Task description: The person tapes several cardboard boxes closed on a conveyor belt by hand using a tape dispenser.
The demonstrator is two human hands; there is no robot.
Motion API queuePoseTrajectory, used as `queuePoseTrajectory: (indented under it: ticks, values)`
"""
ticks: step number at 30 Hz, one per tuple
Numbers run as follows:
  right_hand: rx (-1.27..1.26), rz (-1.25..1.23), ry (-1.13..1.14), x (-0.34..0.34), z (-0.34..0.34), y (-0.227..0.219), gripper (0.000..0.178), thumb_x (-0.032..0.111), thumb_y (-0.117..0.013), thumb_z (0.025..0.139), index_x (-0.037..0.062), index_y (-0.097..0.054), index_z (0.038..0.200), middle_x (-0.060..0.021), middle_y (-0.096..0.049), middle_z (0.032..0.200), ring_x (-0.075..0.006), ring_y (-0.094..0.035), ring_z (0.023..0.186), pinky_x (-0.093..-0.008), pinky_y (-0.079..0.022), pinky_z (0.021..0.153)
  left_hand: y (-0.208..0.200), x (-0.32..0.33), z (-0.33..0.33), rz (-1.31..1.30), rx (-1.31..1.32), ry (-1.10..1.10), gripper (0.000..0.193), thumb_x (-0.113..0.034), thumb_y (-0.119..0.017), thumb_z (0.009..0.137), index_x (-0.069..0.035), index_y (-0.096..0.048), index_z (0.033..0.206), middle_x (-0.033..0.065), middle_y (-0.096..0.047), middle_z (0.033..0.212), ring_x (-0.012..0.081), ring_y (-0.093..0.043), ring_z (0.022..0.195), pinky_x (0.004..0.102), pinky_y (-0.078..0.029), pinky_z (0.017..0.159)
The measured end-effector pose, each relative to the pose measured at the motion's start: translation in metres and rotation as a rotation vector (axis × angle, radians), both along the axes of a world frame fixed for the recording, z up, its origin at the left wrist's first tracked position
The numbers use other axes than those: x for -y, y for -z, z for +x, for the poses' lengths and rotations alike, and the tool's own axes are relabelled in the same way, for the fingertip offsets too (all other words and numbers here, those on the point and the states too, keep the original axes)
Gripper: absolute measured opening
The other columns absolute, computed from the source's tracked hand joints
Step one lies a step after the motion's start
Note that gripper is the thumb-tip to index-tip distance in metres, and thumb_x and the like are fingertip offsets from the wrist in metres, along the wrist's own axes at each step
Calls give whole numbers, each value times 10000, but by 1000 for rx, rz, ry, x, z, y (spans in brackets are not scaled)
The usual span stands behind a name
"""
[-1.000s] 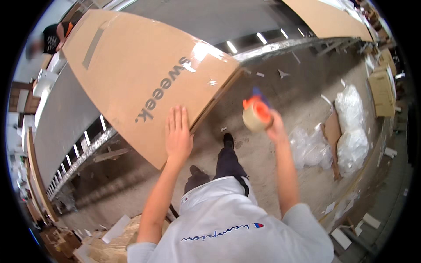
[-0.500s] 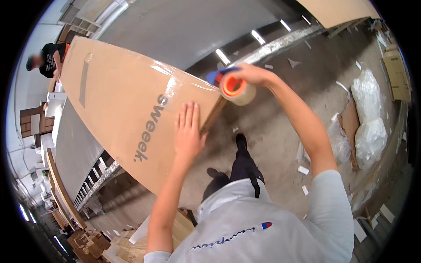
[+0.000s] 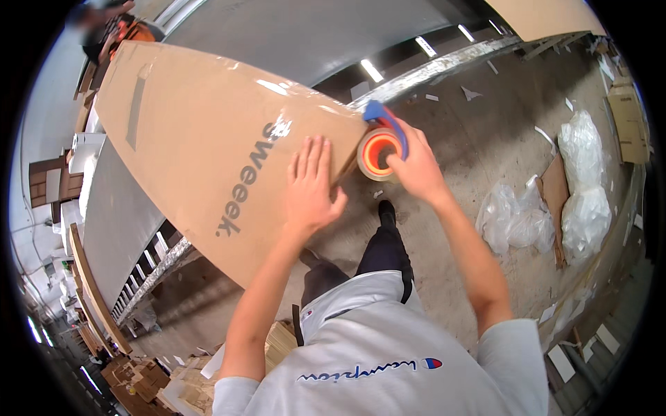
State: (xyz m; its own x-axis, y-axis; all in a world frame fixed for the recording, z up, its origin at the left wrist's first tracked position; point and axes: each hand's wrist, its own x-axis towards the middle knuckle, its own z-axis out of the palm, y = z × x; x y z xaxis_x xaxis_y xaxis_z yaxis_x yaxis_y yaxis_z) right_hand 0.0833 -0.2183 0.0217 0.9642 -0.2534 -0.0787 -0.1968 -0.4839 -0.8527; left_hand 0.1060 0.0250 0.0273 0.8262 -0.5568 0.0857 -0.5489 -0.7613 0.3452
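Note:
A long brown cardboard box (image 3: 187,139) with dark printing lies in front of me, shiny clear tape stuck along its far long edge. My left hand (image 3: 312,184) rests flat on its top close to the near end, fingers stretched out. At the box's near right corner, my right hand (image 3: 416,163) grips a blue and red tape dispenser (image 3: 385,118) with a roll of clear tape on an orange core. The dispenser's head is against the corner of the box. Part of the right-hand grip is hidden behind the roll.
A grey conveyor (image 3: 291,41) with a metal side rail passes under the box. Another person (image 3: 114,31) is at the box's far end. Clear plastic wrap (image 3: 583,184) and paper scraps litter the floor at right. Cardboard pieces (image 3: 135,385) lie at lower left.
My right hand has lowered and turned the tape dispenser at the box's corner. My left hand stays flat on the box. The other person has shifted and raised an arm.

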Motion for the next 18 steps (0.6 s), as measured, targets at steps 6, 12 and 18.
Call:
queuePoseTrajectory:
  ticks: [6, 12, 18]
  values:
    - [28, 1, 165, -43, -36, -4, 665, 158, -650, 785, 27, -545, 1429, -193, -622, 1233, -332, -624, 1170, -389, -480, 1037, 12, -39, 7, -572, -93, 135, 765, -175, -556, 774, 36, -405, 1494, 252, -413, 1542, 422, -302, 1499, 530, -224, 1235]
    - [25, -316, 273, -189, -118, -20, 666, 122, -661, 764, 7, -554, 1411, -195, -614, 1260, -316, -609, 1169, -389, -465, 1031, 37, -126, -6, -769, -122, 340, 592, -80, -492, 847, 39, -465, 1426, 267, -464, 1482, 437, -355, 1458, 520, -279, 1203]
    - [-26, -149, 339, -378, -248, -23, 750, 55, -648, 746, 9, -478, 1475, -221, -560, 1363, -354, -560, 1283, -407, -436, 1100, 47, -232, -24, -794, -85, 224, 442, -70, -518, 879, 15, -555, 1312, 251, -567, 1357, 426, -469, 1366, 511, -361, 1144]
